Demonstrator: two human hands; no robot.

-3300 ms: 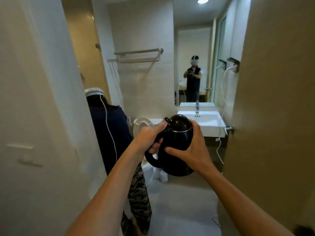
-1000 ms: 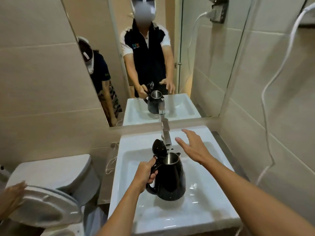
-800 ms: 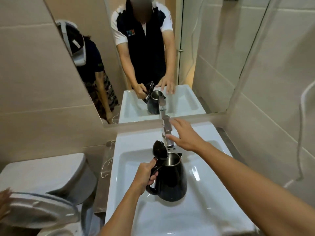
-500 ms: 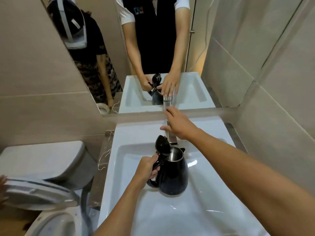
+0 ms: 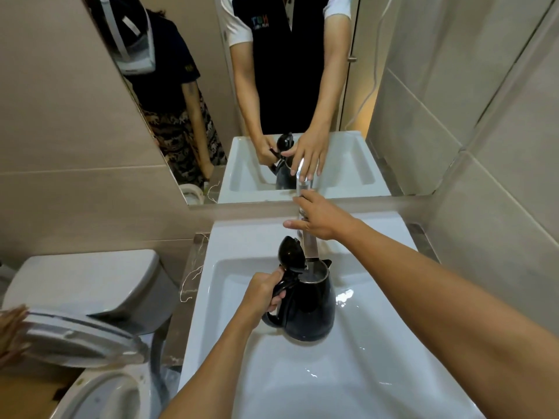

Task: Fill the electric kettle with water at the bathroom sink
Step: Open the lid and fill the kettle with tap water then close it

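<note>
A black electric kettle (image 5: pixel 311 309) with its lid (image 5: pixel 291 251) flipped up stands upright in the white sink basin (image 5: pixel 230 300), its mouth right under the chrome faucet spout (image 5: pixel 311 248). My left hand (image 5: pixel 262 293) is closed around the kettle's handle. My right hand (image 5: pixel 320 219) rests on top of the faucet lever at the back of the sink, fingers wrapped over it. Whether water is running is hard to tell; the kettle's mouth shows a pale shine.
A mirror (image 5: pixel 272 86) behind the sink reflects me and a second person. A toilet (image 5: pixel 90 294) stands at the left, its lid (image 5: pixel 75 337) held by another person's hand (image 5: pixel 9 331). Tiled wall (image 5: pixel 499 146) closes the right side.
I walked from the doorway to the sink and set the kettle, lid open, under the spout. My right hand moved forward from above the kettle onto the faucet lever.
</note>
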